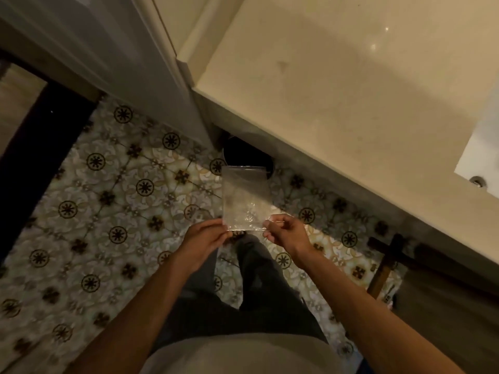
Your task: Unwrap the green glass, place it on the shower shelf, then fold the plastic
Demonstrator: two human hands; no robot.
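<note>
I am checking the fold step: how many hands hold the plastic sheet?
2. The left hand pinches the lower left corner of the plastic sheet; the right hand pinches its lower right corner. No green glass is in view.

A home bathroom: patterned floral floor tiles point(116, 201) underfoot, a cream stone vanity top point(337, 85) with a white basin point(480, 155) and its metal drain point(477, 181) at the right edge, a dark round bin point(247, 155) tucked beneath.

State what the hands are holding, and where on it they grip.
The clear plastic sheet: left hand pinches its near left corner, right hand its near right corner. The green glass is not in view.
</note>
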